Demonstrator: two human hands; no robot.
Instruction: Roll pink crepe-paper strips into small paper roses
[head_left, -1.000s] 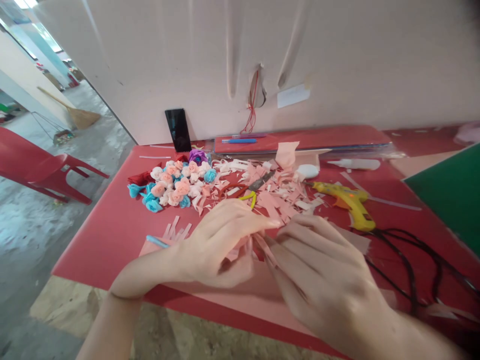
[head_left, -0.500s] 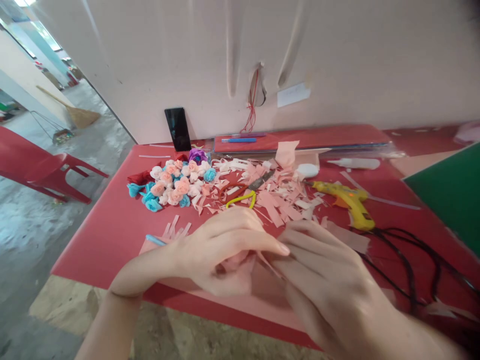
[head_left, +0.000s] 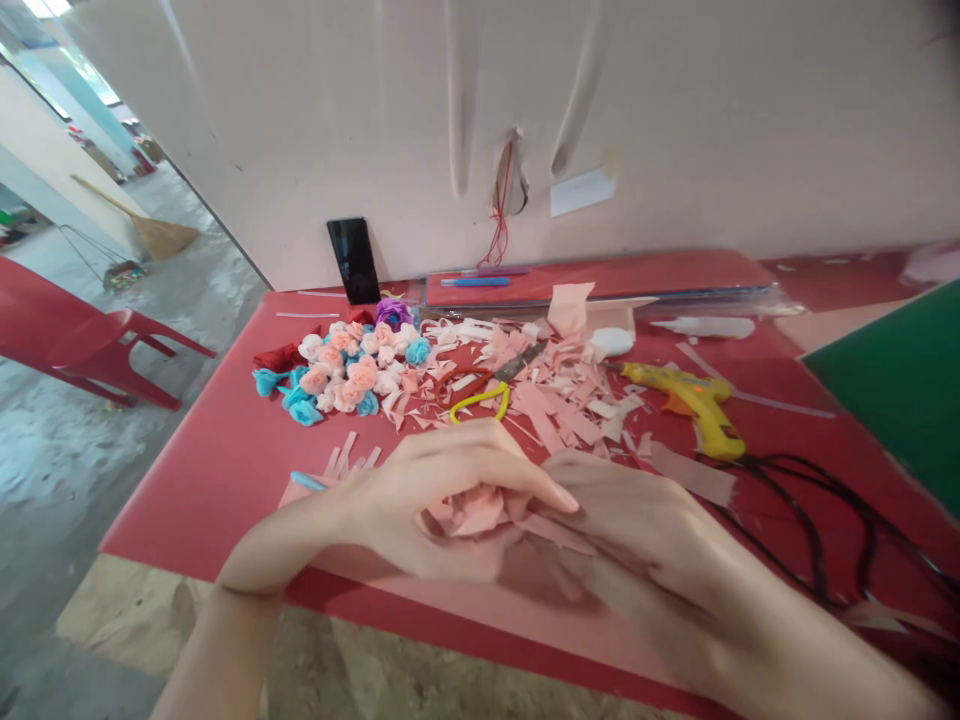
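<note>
My left hand (head_left: 435,500) curls round a loose bunch of pink paper scraps (head_left: 474,510), which shows in the hollow between thumb and fingers. Pressed against its fingertips is my right hand (head_left: 637,520), fingers bent inward on the same bunch; their tips are partly hidden. One pink strip (head_left: 559,533) sticks out between the two hands. Below them lies a pink paper sheet (head_left: 525,610) along the table's front edge. Just beyond the hands, scissors (head_left: 484,398) with yellow and red handles rest among more paper offcuts (head_left: 555,405).
Pink, white and blue paper flowers (head_left: 349,370) are heaped at the left. A yellow glue gun (head_left: 694,400) with black cable (head_left: 802,510) lies at the right, near a white bottle (head_left: 705,327). A phone (head_left: 354,260) leans on the back panel. A red chair (head_left: 90,335) stands left.
My right hand has lowered and turned, its fingers bending in against my left hand. More of the pink scraps now shows inside my left hand.
</note>
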